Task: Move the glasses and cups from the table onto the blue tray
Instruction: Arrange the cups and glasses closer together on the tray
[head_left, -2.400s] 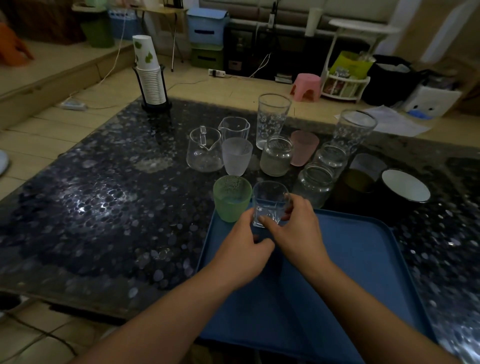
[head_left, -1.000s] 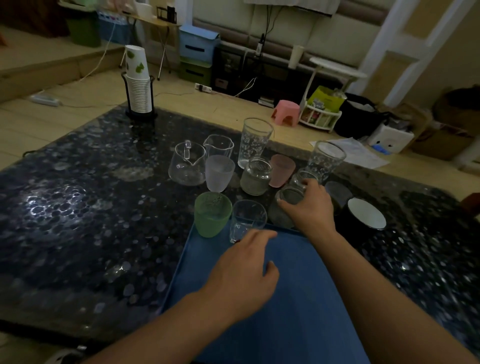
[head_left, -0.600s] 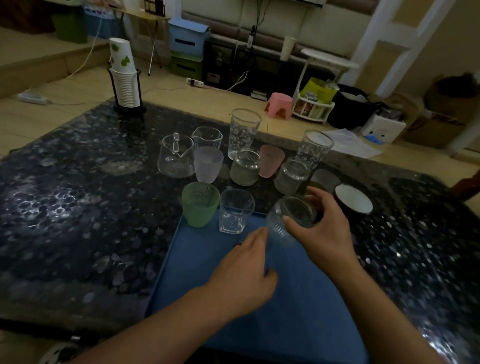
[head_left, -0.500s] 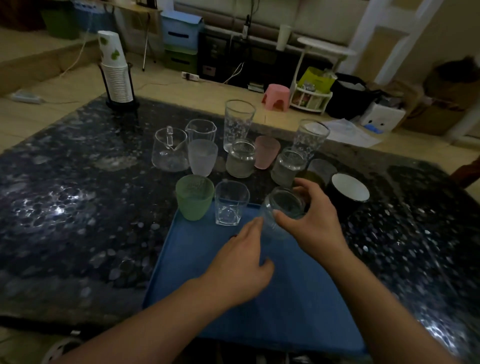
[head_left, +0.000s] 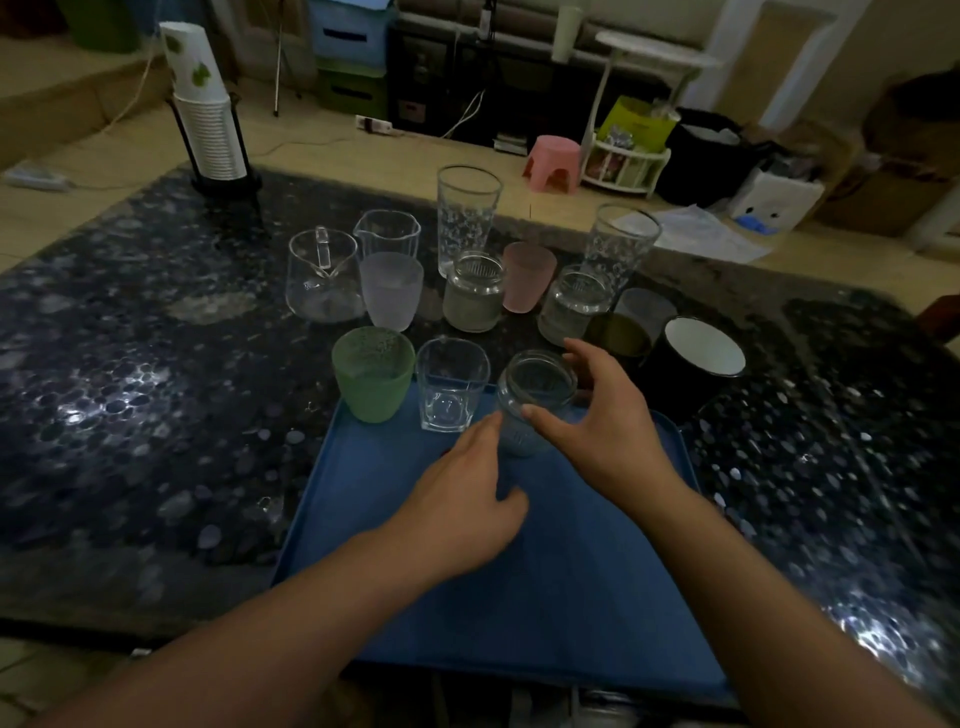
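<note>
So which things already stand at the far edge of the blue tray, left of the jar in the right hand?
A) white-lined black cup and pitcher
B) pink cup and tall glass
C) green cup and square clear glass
C: the green cup and the square clear glass stand side by side on the blue tray, left of the jar that the right hand holds.

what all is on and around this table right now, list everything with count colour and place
blue tray: 1, blue, near edge of table
green cup: 1, green, tray's far left corner
square glass: 1, clear, tray's far edge, right of green cup
glass jar: 1, clear, over tray, in right hand
other jars: 2, clear, on table
tall glasses: 2, clear patterned, far row
glass pitchers: 2, clear, far left
frosted cup: 1, whitish
pink cup: 1, pink
black mug: 1, black, white inside, right
paper cup stack: 1, white, far left corner
left hand: 1, over tray, fingers beside jar
right hand: 1, grips jar
</note>
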